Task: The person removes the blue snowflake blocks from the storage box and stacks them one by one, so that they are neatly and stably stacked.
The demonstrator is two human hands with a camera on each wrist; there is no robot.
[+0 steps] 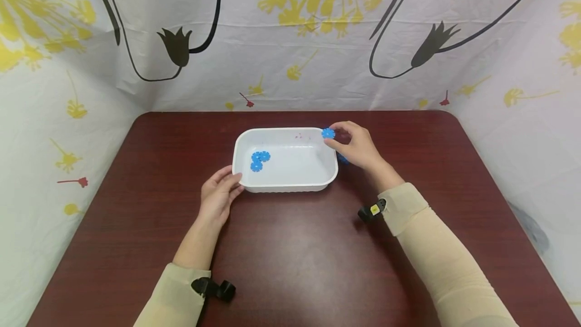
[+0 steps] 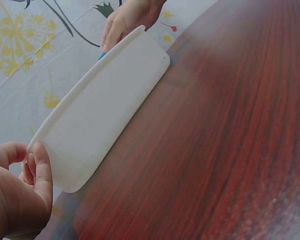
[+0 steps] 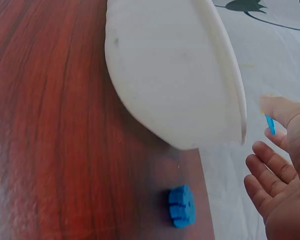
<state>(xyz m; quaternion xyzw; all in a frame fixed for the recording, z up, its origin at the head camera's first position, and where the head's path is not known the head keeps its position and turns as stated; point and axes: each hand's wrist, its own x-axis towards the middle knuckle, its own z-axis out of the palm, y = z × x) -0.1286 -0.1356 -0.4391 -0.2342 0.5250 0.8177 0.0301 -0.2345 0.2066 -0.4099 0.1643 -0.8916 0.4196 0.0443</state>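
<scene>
A white plastic tray (image 1: 295,185) stands on the table, with several blue flower-shaped discs (image 1: 256,166) lying at the left of its floor. My left hand (image 1: 219,196) holds the tray's left end, thumb on the rim and fingers against the outer wall, as the left wrist view also shows. Over the right back corner, my right hand (image 1: 358,148) pinches one blue notched disc (image 1: 328,133) between thumb and forefinger; its other fingers are spread in the right wrist view. A short stack of blue discs (image 3: 182,206) sits on the table just right of the tray, partly hidden by that hand in the head view.
The dark red-brown wooden table (image 1: 290,256) reaches back to a white cloth (image 1: 281,79) with yellow and grey flower prints, which hangs behind and at both sides. Black camera straps (image 1: 213,288) are on both wrists.
</scene>
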